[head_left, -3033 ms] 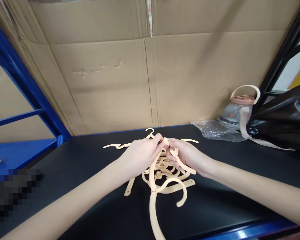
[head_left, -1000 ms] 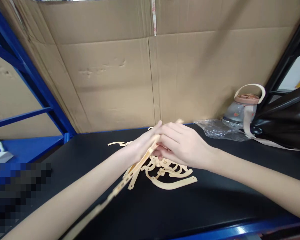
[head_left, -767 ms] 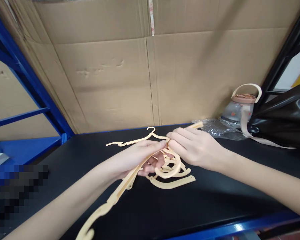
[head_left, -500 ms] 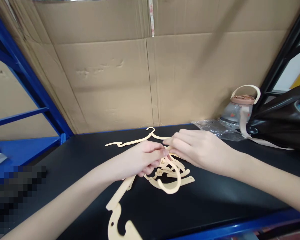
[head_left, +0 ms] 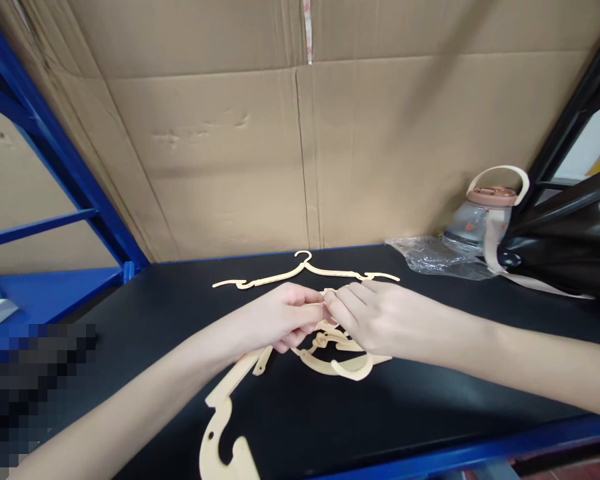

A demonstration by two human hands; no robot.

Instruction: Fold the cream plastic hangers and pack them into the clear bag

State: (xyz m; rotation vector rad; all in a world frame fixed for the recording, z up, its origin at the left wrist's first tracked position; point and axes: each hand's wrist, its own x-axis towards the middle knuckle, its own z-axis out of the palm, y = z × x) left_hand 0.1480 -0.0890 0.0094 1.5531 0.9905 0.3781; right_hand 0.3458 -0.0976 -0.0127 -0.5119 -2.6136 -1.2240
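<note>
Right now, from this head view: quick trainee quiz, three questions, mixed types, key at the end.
1. True or false: the far hanger lies on the black tabletop with its hook toward the cardboard.
2. Which is closest to the clear plastic sheet?
(a) a desk lamp
(b) a bottle with a carry handle
(c) a toolbox
3. Short answer: below which hand does the notched cream piece with the round hole extend?

Key: 1 true; 2 b; 3 the left hand.
</note>
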